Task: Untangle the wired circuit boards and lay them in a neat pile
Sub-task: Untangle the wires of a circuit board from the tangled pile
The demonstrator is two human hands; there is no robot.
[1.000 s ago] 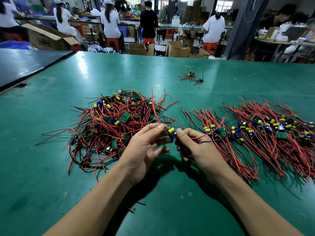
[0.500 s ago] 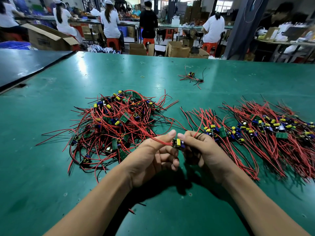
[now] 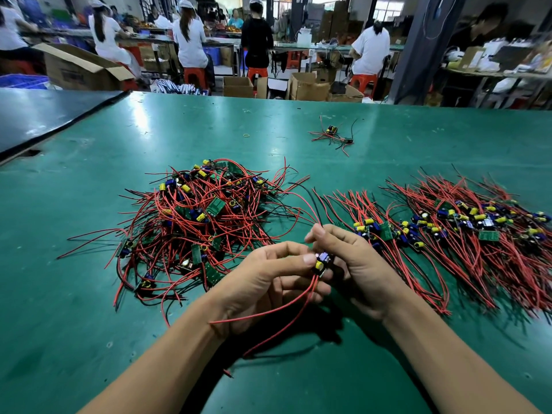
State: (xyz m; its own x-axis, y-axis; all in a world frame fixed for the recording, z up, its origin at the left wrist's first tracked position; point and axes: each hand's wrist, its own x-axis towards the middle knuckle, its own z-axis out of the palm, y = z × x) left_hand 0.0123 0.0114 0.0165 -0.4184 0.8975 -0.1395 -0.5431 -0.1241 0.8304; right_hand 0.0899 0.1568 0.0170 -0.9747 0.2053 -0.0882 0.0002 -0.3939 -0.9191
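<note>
One likely featherlight board (image 3: 321, 262) sits pinched between my left hand (image 3: 263, 282) and right hand (image 3: 360, 264), just right of the tangled heap (image 3: 203, 222); its wires (image 3: 310, 286) look floppy, so I favour stiff edges.

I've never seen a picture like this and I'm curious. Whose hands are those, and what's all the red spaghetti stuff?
No machine here: the camera sits on a person's head, looking down at their own hands. The left hand and right hand together pinch one little circuit board with red wires hanging from it. On the green table, left, lies a tangled heap of such boards; right, a tidier pile with wires lined up. A few strays lie farther back.
</note>
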